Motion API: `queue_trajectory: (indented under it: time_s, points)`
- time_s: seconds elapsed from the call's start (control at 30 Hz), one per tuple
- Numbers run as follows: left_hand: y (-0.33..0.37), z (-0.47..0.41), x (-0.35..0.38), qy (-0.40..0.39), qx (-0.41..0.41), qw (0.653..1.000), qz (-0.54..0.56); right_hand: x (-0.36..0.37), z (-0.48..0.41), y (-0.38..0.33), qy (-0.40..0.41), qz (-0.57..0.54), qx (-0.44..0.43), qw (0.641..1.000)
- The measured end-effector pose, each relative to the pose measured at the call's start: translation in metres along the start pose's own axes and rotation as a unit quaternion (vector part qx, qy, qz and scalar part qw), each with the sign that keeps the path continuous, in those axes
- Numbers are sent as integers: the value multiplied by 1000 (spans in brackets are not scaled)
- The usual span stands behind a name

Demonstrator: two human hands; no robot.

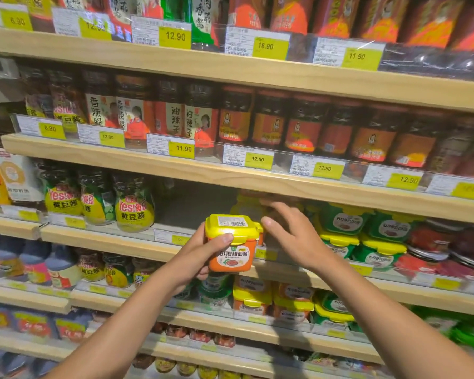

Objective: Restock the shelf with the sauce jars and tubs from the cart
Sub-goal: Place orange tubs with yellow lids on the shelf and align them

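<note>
Currently left hand [200,255] is gripping an orange tub [231,258] before the shelf [107,241]; right hand [290,233] is hovering beside it, fingers spread wide.

Orange tub [231,253], front label: "6月香甜面酱". Yellow-labelled jars [134,212]: "Yes! 黄豆酱". Red-labelled jars [175,116]: "油辣子". Top shelf's price tags [175,36], yellow: 6.90, 12.90, 16.90, 11.90. Second shelf's price tags [183,148]: 6.90, 12.00, 11.90, 12.80, 12.90, 12.90.
</note>
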State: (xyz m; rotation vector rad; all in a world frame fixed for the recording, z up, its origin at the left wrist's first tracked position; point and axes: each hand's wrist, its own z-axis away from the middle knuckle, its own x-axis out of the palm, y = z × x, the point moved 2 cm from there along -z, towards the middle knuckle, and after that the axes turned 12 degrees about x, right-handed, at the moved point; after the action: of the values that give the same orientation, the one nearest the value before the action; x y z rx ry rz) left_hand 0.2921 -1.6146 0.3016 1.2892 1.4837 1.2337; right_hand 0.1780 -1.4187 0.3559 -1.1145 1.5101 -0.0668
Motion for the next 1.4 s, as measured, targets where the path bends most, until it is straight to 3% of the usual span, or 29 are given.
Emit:
queue_trajectory:
  time_s: [0.13, 0.27, 0.6, 0.7, 0.77, 0.8, 0.87, 0.9, 0.97, 1.03, 1.4]
  points:
    - [4, -18, 25, -38, 21, 999, -14, -17, 29, -13, -61, 92, -90, 990]
    - [8, -35, 55, -73, 48, 996, 6, -23, 35, -3, -27, 199, -99, 975]
    - [29, -50, 74, -162, 82, 978, -100, -53, 52, 22, 90, 76, -85, 989]
    - [32, -50, 72, -143, 50, 985, -81, -54, 53, 31, 116, 74, -57, 989]
    - [34, -51, 66, -96, 117, 976, -154, -52, 52, 35, 132, 105, -36, 985]
    - [34, -54, 62, -54, 175, 949, -256, -52, 52, 37, 139, 126, -26, 982]
    - [31, -57, 53, 10, 261, 825, -501, -48, 49, 38, 147, 179, -12, 973]
    - [28, -59, 50, 10, 259, 773, -579, -45, 46, 39, 151, 208, -12, 966]
    - [19, -65, 44, -34, 212, 728, -651, -39, 39, 40, 159, 257, -14, 953]
    - [12, -67, 37, -62, 206, 734, -645, -32, 32, 41, 152, 285, -10, 946]
    - [-3, -69, 16, -63, 221, 797, -559, -10, 7, 41, 76, 342, 59, 935]
